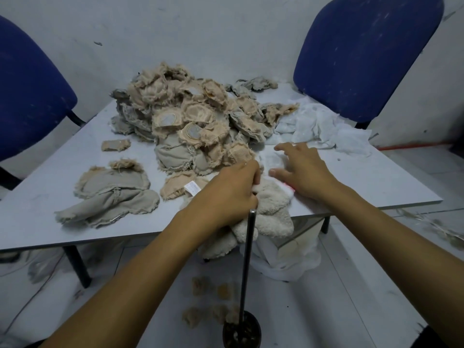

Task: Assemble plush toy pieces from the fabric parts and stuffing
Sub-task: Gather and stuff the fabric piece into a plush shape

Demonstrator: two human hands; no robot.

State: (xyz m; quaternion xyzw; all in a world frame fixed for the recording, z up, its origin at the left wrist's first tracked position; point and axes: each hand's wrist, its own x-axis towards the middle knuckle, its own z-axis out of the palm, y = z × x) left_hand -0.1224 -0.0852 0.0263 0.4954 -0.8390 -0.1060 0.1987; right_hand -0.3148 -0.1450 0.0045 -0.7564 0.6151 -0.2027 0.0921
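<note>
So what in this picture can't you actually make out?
- Head view: where the left hand grips the cream fluffy plush piece, its own back hides the fingertips.
- The upright thin metal rod runs up behind that hand; its top is covered.
- The small white sewn-in label has print too small to read.
- The right hand is motion-blurred over wispy white stuffing; contact is unclear.
</note>
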